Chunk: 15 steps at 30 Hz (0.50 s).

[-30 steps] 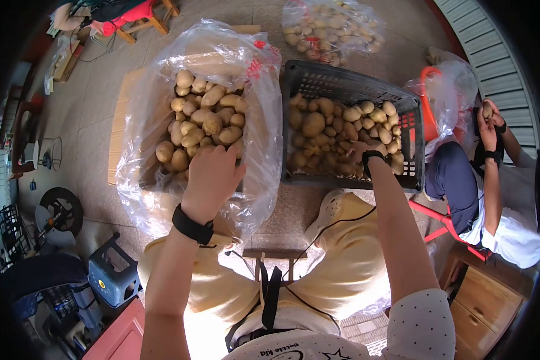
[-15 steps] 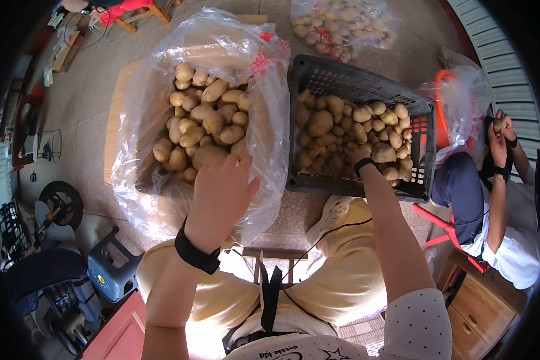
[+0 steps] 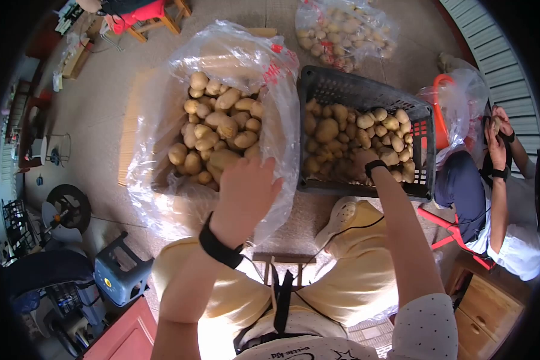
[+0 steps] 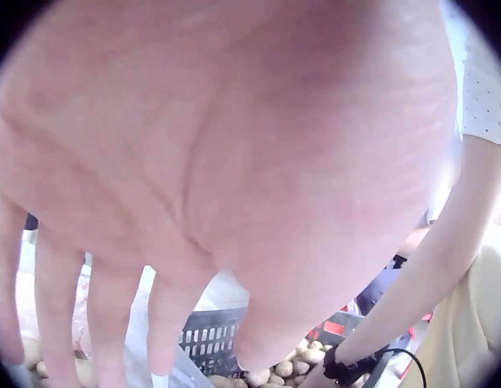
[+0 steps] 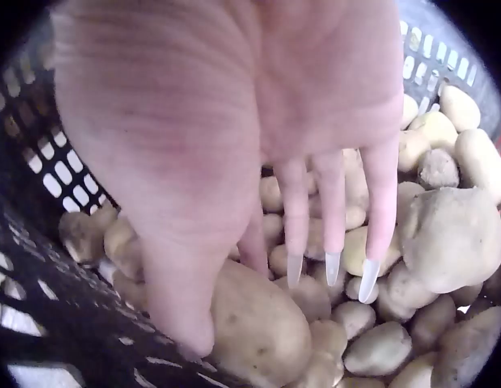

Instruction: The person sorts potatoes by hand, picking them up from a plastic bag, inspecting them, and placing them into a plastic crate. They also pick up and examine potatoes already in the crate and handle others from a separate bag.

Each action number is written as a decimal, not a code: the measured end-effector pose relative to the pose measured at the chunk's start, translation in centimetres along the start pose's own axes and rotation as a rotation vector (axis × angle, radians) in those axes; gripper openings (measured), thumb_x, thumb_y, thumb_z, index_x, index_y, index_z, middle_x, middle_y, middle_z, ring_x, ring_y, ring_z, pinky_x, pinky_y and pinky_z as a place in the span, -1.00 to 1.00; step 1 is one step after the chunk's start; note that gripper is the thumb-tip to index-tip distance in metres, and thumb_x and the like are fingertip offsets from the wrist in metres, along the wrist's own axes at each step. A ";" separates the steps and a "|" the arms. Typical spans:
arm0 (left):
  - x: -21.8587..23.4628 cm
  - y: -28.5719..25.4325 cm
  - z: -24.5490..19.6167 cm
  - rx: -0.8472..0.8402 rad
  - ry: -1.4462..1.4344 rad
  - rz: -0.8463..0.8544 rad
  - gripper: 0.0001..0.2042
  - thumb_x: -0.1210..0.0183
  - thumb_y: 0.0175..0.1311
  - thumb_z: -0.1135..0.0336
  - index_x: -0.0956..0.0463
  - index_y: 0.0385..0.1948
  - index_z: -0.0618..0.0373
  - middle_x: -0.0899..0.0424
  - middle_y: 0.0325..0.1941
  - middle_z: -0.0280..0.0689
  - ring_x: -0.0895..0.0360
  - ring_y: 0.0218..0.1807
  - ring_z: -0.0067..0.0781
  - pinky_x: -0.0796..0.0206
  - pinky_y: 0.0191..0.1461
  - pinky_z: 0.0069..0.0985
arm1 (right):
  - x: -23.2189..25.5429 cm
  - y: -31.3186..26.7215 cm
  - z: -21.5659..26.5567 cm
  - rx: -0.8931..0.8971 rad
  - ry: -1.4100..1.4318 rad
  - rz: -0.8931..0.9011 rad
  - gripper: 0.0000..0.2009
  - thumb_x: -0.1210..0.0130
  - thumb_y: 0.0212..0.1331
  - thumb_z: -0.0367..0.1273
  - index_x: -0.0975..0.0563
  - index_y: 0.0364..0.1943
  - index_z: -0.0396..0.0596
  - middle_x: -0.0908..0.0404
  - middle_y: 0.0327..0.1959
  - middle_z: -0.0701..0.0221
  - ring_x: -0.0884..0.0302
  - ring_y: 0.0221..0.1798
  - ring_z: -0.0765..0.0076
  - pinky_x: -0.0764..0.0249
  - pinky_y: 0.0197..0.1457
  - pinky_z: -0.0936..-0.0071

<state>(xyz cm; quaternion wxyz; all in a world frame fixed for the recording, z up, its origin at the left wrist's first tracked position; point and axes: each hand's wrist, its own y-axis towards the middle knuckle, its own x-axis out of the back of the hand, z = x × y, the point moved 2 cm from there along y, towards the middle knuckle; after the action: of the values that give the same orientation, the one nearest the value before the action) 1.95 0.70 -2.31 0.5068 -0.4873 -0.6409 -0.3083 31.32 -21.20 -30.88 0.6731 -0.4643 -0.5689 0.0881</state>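
Note:
My left hand (image 3: 249, 191) hovers over the near side of a cardboard box lined with a clear plastic bag (image 3: 282, 114). Its fingers are extended and spread, with nothing in them, as the left wrist view shows. Just beyond the fingertips lies a large potato (image 3: 223, 159) among many potatoes. My right hand (image 5: 234, 129) reaches down into a black plastic crate (image 3: 366, 90) of potatoes. Its fingers point down, fairly straight and apart, among the smaller ones. The thumb lies along the side of a big potato (image 5: 262, 327) near the crate wall.
A clear bag of potatoes (image 3: 345, 36) lies on the floor behind the crate. To the right sit an orange bucket (image 3: 441, 114) and a seated person (image 3: 498, 198) holding something small. A blue stool (image 3: 121, 270) stands at left, a wooden cabinet (image 3: 480, 315) at right.
My left hand has drawn back toward me from the potatoes, its fingers straightening and uncovering a large potato. The right hand has shifted slightly among the crate's potatoes. The head view has swayed.

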 end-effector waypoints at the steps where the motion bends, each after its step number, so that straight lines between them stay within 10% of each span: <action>1: 0.0 -0.2 -0.1 -0.008 0.023 -0.013 -0.68 -0.10 0.19 0.16 -0.49 -0.12 0.16 -0.57 -0.31 -0.20 -0.54 -0.22 -0.17 -0.36 -0.16 -0.26 | 0.4 -0.2 0.2 0.000 0.012 -0.025 -0.68 0.14 0.23 -0.35 -0.54 0.02 0.01 -0.47 0.12 0.23 -0.44 0.17 0.09 -0.50 0.07 0.25; 6: -0.2 -0.8 0.0 -0.062 0.041 -0.105 -0.69 -0.12 0.16 0.14 -0.52 -0.17 0.13 -0.58 -0.32 -0.18 -0.55 -0.20 -0.20 -0.38 -0.19 -0.28 | 4.0 -1.7 -0.5 0.201 0.157 -0.146 -0.46 -0.42 -0.45 -0.13 -0.63 -0.28 -0.16 -0.63 -0.22 0.14 -0.56 -0.07 -0.01 -0.49 -0.04 0.17; 9: -0.1 -0.7 0.0 -0.097 0.022 -0.129 -0.70 -0.13 0.14 0.13 -0.52 -0.21 0.13 -0.59 -0.37 -0.19 -0.56 -0.24 -0.19 -0.39 -0.25 -0.28 | 10.1 -9.2 0.5 0.185 0.615 -0.350 -0.59 -0.39 -0.32 -0.17 -0.61 -0.43 -0.23 -0.54 -0.61 0.24 -0.57 -0.50 0.31 -0.42 -0.45 0.40; 15: 0.7 0.3 0.4 -0.071 0.070 -0.069 -0.71 -0.13 0.15 0.08 -0.52 -0.30 0.13 -0.60 -0.41 -0.19 -0.60 -0.30 -0.15 -0.42 -0.30 -0.25 | 15.6 -17.6 2.0 0.147 1.061 -0.521 -0.57 -0.35 -0.14 -0.12 -0.45 -0.64 -0.23 -0.40 -0.69 0.42 -0.35 -0.55 0.50 -0.26 -0.43 0.46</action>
<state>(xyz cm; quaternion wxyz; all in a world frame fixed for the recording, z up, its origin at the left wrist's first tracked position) 2.10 1.36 -1.84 0.5001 -0.4717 -0.6278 -0.3650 27.69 -19.80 -7.66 0.8953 -0.2423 -0.2424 -0.2847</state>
